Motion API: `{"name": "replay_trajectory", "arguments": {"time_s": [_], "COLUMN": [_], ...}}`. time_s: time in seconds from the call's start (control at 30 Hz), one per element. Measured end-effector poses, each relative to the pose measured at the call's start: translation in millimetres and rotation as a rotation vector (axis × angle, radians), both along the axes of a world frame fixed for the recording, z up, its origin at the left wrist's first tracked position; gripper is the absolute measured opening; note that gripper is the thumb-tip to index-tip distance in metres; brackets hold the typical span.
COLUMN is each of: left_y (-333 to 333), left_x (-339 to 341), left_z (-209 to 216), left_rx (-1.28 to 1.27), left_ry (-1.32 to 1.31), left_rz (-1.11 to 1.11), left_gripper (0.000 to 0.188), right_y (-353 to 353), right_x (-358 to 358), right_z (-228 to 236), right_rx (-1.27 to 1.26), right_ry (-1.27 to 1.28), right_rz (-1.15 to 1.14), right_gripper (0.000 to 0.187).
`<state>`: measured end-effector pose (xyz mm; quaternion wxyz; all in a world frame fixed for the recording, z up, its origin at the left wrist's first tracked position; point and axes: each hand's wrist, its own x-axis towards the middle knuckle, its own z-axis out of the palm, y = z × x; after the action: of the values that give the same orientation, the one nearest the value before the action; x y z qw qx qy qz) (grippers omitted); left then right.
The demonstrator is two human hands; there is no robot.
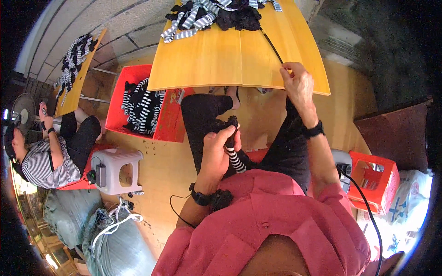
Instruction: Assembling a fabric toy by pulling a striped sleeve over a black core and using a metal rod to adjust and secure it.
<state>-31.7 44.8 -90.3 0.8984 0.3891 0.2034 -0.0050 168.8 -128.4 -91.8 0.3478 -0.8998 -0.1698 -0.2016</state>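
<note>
"Clutching soft knit low over the lap, the left hand (218, 149) has its fingers curled closed round a striped tube (235, 158), black and white, bunched dark and fuzzy at the top!"

"And the right hand (299, 83)?"

"Out at the near right of the smooth yellow tabletop (198, 64), thumb and fingertips pinched together on a thin black length (271, 45); strip or rod, I can't tell. Its far end meets a crumpled fabric heap (237, 17)."

"Around them?"

"Wood-toned floor (165, 184), a glossy red bin (172, 122) of striped knits (142, 108) at left, and beyond it a seated co-worker (43, 161) in stripes."

"Any lettering?"

"Coloured print on a white plastic bag (410, 193) at right, too warped to read."
</note>
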Motion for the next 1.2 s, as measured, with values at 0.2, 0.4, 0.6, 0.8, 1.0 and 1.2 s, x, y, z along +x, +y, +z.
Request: {"name": "replay_trajectory", "arguments": {"time_s": [0.2,0.4,0.6,0.8,1.0,1.2], "left_y": [11.4,24.5,61.3,98.2,114.7,114.3], "left_x": [7.4,25.5,51.2,52.7,44.3,42.5], "left_z": [6.7,26.5,35.4,44.6,47.3,55.5], "left_rx": [-0.099,-0.144,-0.393,-0.563,-0.651,-0.674], "left_ry": [-0.021,-0.122,-0.362,-0.423,-0.492,-0.558], "left_rz": [0.021,0.088,0.166,0.348,0.416,0.393], "left_gripper": [0.019,0.023,0.015,0.017,0.017,0.017], "right_y": [-1.8,-18.8,-56.3,-55.6,-83.8,-80.8], "right_x": [35.0,17.7,-29.1,-125.7,-170.7,-182.9], "right_z": [-33.7,-29.2,-32.8,-4.1,-12.7,2.3], "right_rx": [-0.384,-0.495,0.265,0.752,1.143,1.099], "right_ry": [-0.123,0.026,0.311,0.754,0.903,0.835], "right_rz": [-0.117,-0.214,-0.035,0.067,0.260,0.299], "right_gripper": [0.019,0.016,0.023,0.023,0.022,0.019]}}
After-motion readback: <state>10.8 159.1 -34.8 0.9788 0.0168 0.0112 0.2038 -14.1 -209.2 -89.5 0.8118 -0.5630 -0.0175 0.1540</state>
